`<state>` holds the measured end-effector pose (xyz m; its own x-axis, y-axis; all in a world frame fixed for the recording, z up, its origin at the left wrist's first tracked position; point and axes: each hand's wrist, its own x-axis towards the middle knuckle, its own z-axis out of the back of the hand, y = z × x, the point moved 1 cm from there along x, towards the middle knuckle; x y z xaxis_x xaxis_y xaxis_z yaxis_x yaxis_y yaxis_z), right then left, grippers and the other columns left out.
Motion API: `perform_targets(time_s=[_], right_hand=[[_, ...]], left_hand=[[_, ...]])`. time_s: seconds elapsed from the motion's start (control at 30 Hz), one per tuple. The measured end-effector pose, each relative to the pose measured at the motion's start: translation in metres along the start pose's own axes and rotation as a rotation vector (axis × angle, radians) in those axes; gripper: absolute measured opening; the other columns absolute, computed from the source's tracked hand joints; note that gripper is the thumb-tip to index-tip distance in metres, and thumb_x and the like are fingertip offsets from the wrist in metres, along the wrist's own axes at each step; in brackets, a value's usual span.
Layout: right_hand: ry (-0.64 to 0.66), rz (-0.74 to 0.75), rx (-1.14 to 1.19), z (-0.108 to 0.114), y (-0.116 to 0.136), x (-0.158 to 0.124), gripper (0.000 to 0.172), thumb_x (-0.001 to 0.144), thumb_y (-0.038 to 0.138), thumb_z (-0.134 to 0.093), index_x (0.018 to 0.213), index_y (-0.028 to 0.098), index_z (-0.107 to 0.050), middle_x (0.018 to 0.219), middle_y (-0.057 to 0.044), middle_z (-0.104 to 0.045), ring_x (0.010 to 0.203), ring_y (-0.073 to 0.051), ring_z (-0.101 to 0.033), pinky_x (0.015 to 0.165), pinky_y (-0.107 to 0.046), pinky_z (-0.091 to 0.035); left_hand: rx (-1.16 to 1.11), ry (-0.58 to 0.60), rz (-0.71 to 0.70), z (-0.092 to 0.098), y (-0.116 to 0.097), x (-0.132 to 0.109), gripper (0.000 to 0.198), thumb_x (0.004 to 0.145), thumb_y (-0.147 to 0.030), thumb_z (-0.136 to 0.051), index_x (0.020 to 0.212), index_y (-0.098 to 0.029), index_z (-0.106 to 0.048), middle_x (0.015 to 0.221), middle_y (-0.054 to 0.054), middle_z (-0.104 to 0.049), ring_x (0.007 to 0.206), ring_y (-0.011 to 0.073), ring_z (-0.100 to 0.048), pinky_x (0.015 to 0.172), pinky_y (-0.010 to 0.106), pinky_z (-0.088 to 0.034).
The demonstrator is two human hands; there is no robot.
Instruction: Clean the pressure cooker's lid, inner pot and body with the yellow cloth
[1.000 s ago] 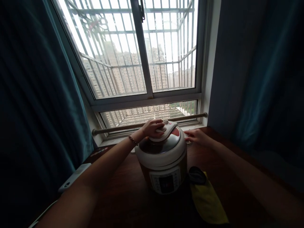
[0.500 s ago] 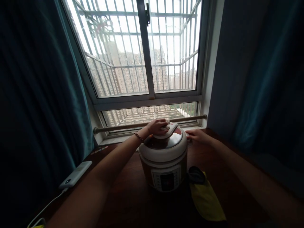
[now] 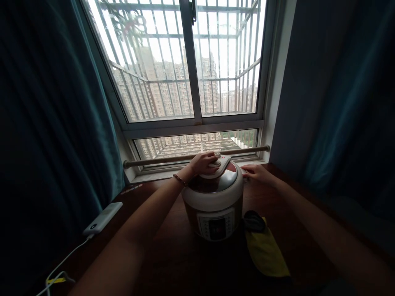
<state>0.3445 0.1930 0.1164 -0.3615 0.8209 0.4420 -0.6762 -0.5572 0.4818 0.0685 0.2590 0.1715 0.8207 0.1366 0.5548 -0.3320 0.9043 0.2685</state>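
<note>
A white-and-brown electric pressure cooker (image 3: 216, 199) stands upright on the dark wooden table, its control panel facing me. Its domed lid sits on top, with a pale handle (image 3: 222, 163) across it. My left hand (image 3: 203, 163), a bracelet at the wrist, is closed around that lid handle. At the cooker's right side, my right hand (image 3: 256, 173) has its fingers curled on the small side handle, which is mostly hidden by them. A yellow-and-grey cloth item (image 3: 265, 248) lies just right of the cooker's base; its kind is unclear.
Left on the table lies a white power bank-like device (image 3: 103, 218) with a white cable (image 3: 66, 259). Behind the cooker are a horizontal rail (image 3: 160, 160) and a barred window. Blue curtains (image 3: 101, 144) hang on both sides.
My view has tilted down slightly, so the window sits higher. The pale band under the lid rim shows less, and the lid looks lower on the cooker. Both hands keep their places.
</note>
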Motion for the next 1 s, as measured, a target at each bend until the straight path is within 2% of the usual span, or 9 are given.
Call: perform_targets(time_s=[0.17,0.33,0.47,0.73,1.0], right_hand=[[-0.046,-0.016,-0.005,-0.004,-0.002,-0.003,0.037,0.078,0.036,-0.058,0.109,0.017,-0.065,0.111,-0.008,-0.064,0.1,-0.024,-0.059,0.086,-0.034,-0.044],[-0.144,-0.082,-0.043,-0.013,-0.006,-0.003,0.029,0.077,0.026,-0.057,0.103,0.019,-0.067,0.111,-0.008,-0.064,0.101,-0.025,-0.059,0.088,-0.035,-0.045],[-0.234,-0.121,-0.051,-0.019,-0.012,-0.002,0.031,0.081,0.021,-0.047,0.106,0.018,-0.066,0.112,-0.009,-0.064,0.107,-0.023,-0.057,0.094,-0.037,-0.042],[-0.332,-0.15,-0.046,-0.024,-0.016,-0.005,0.033,0.082,0.023,-0.042,0.104,0.02,-0.067,0.109,-0.007,-0.065,0.106,-0.022,-0.058,0.094,-0.036,-0.044],[-0.373,-0.158,-0.021,-0.028,-0.015,-0.005,0.033,0.082,0.025,-0.041,0.102,0.017,-0.067,0.109,-0.01,-0.065,0.106,-0.023,-0.057,0.095,-0.038,-0.043]], left_hand=[[0.002,0.041,0.093,-0.001,-0.003,-0.001,0.036,0.078,-0.044,-0.05,0.099,-0.018,-0.062,0.091,0.007,-0.059,0.075,0.0161,-0.058,0.064,0.026,-0.046],[0.041,0.088,0.167,-0.002,-0.004,-0.002,0.037,0.079,-0.047,-0.05,0.099,-0.017,-0.062,0.093,0.007,-0.059,0.078,0.0171,-0.059,0.067,0.026,-0.046],[0.074,0.079,0.22,-0.008,-0.005,-0.001,0.036,0.082,-0.047,-0.047,0.096,-0.017,-0.062,0.09,0.007,-0.059,0.077,0.0176,-0.06,0.067,0.028,-0.046],[0.111,0.092,0.266,-0.008,-0.009,-0.001,0.039,0.082,-0.05,-0.047,0.098,-0.018,-0.062,0.089,0.007,-0.059,0.076,0.0178,-0.06,0.065,0.028,-0.046],[0.151,0.122,0.287,-0.007,-0.01,0.0,0.04,0.083,-0.052,-0.045,0.094,-0.018,-0.062,0.09,0.008,-0.059,0.075,0.0186,-0.06,0.064,0.029,-0.046]])
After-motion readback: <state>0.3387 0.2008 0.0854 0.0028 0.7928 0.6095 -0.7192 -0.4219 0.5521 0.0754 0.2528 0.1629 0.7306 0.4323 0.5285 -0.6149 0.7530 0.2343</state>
